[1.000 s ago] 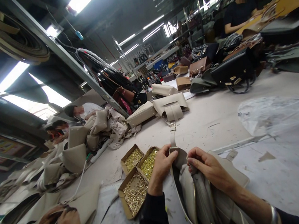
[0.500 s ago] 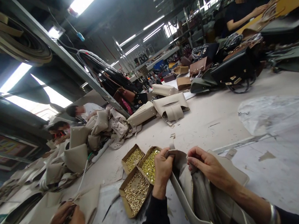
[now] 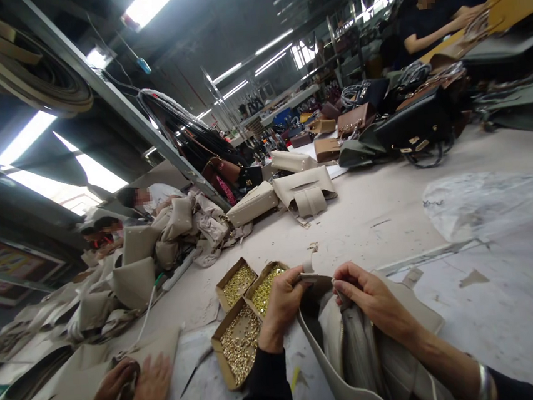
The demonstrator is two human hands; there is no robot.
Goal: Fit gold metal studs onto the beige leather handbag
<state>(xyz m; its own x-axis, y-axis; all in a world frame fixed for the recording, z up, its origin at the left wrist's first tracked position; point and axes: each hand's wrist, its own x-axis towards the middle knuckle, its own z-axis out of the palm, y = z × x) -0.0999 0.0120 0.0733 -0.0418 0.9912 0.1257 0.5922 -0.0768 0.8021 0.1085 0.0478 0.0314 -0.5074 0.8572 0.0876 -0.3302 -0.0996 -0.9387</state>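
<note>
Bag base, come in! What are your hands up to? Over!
Left hand gripping beige bag by its rim. Right hand pinching its lining. Bag open. Three trays of gold-coloured bits left of it.

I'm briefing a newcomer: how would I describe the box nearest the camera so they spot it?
On the long pale table, find the dark-sleeved left hand. Just left of it, three shallow boxes sit together; the front box is closest to the camera. Its bits look coppery gold, unlike the yellower ones in the two behind.
</note>
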